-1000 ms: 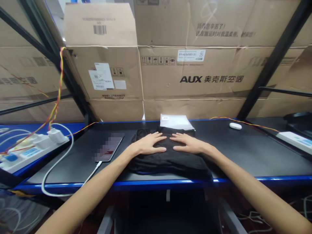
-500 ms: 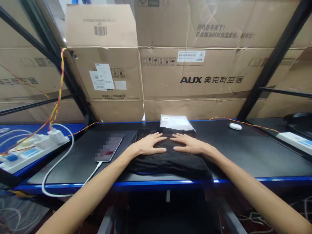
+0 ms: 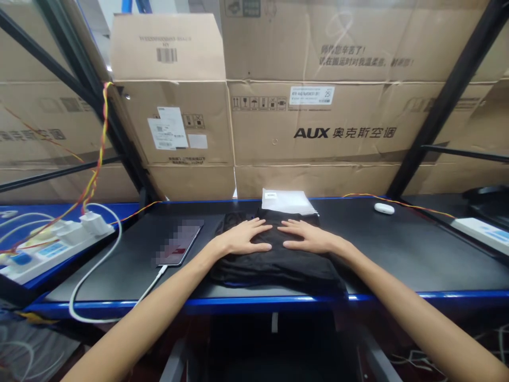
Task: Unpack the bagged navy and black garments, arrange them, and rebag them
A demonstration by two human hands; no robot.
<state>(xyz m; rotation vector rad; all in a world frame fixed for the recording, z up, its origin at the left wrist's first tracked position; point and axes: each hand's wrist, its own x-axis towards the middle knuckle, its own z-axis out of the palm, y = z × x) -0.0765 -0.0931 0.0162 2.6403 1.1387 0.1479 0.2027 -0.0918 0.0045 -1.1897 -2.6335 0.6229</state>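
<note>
A dark, soft bundle of black fabric (image 3: pixel 278 268) lies at the front of the black tabletop (image 3: pixel 397 254). My left hand (image 3: pixel 247 236) rests flat on its left half with the fingers spread. On the right half lies my right hand (image 3: pixel 306 236), palm down, fingers also apart. Neither hand grips anything. Whether the fabric is a garment or a bag I cannot tell. Just behind it sits a flat, pale plastic packet (image 3: pixel 288 201) with a small label.
To the left lies a phone (image 3: pixel 181 246) with a white cable (image 3: pixel 75 281) plugged in. Power strips stand at the left (image 3: pixel 51 252) and right (image 3: pixel 483 233). A small white case (image 3: pixel 384 208) is at the back right. Cardboard (image 3: pixel 318 143) and black frame posts (image 3: pixel 441 106) close off the back.
Both hands stay in place on the black fabric. The view has tilted up very slightly, so the background sits a little lower.
</note>
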